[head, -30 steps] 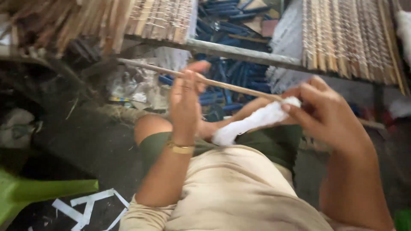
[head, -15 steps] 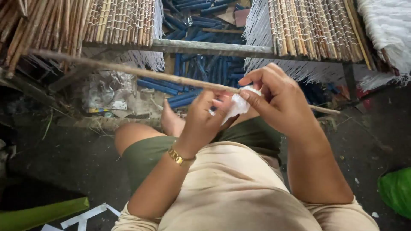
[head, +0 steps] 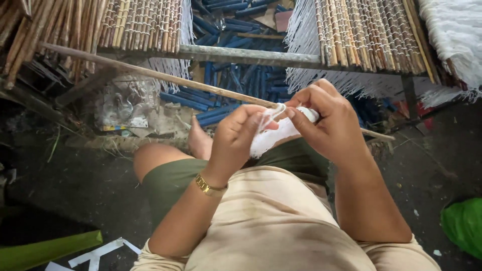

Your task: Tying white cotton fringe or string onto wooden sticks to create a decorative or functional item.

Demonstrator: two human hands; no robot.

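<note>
We see both hands meeting at the middle of the head view, above the lap. Our left hand (head: 236,138) has its fingers pinched on a strand of the white thread (head: 273,133), the thumb and forefinger closed on it just beside the stick (head: 150,75). Our right hand (head: 329,120) is curled over the same bundle of thread, fingers clenched around it where it meets the stick, so the two hands nearly touch. The thread hangs as a soft white tuft between the hands and down toward the green shorts (head: 175,180).

The stick is long and thin and runs slantwise from upper left, under the hands, with its far end showing out past the right wrist. A gold bracelet (head: 208,186) sits on the left wrist.

Ahead of us a metal bar (head: 241,55) carries woven stick mats (head: 361,35) with white fringe hanging from them. Blue rods (head: 226,85) lie heaped on the floor behind the bar. A bare foot (head: 200,143) rests on the dark floor (head: 90,185). A green bag (head: 464,226) lies at the right edge.
</note>
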